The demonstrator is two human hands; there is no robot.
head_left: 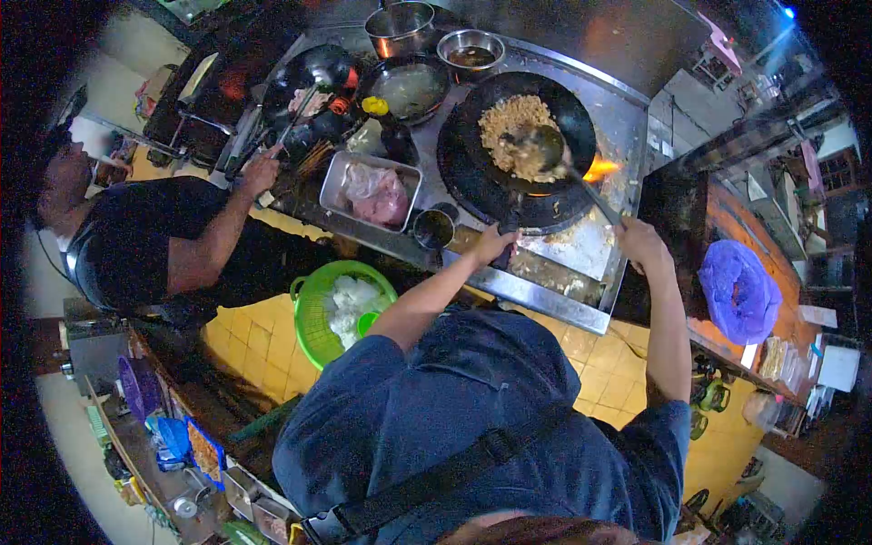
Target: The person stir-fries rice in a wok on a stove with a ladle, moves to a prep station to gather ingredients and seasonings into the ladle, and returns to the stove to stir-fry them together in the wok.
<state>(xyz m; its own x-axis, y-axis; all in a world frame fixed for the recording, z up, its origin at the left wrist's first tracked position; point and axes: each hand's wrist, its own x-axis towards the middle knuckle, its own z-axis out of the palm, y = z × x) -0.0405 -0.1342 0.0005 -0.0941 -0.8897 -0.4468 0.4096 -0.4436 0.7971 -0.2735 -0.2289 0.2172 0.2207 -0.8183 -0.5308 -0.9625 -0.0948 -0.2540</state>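
Note:
My left hand (493,243) is closed around the handle of a black wok (581,118) at the stove's near side. Inside the wok lies brown fried rice (516,116). My right hand (642,243) grips the long handle of a ladle (598,200), whose bowl rests in the rice and looks slightly blurred. An orange flame (601,169) shows at the wok's right edge. Left of my left hand stands a small dark cup (434,227), and beyond it a metal tray (325,195) holds pink meat in plastic.
A co-worker (163,232) on the left holds a utensil over another wok (304,64). Behind my wok are a pan (406,88), a steel bowl (470,54) and a pot (400,29). A green basket (304,318) stands below left; a purple bag (740,291) lies right.

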